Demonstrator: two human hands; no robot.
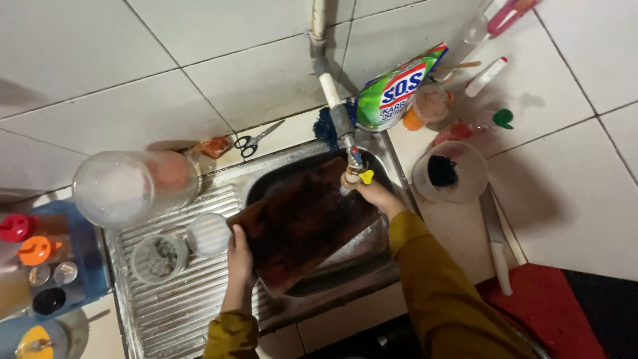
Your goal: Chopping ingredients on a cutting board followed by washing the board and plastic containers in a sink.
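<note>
From the head camera, looking straight down: a dark wooden cutting board [302,223] lies tilted across the steel sink [392,169], its long axis running from the sink's near left corner up toward the tap at the far right corner. The left hand [239,256] is closed around the board's near left edge, thumb on top, holding it up off the basin. The right hand [377,195] is at the board's far right end, fingers curled around the yellow tap handle [364,177], not on the board itself; how tightly it grips I cannot tell. So the board lies between the two hands, carried by the left one alone, with its upper end just under the tap [345,129].

On the ribbed draining board [179,312], left of the sink, stand a small lidded jar [158,258] and a round white lid [208,234], just beside the left hand. A large clear jar [129,186] stands at the far left corner. Scissors [256,141] lie beyond the sink rim, a green soap pouch [397,90] near the tap, and a knife [497,242] along the right edge of the counter.
</note>
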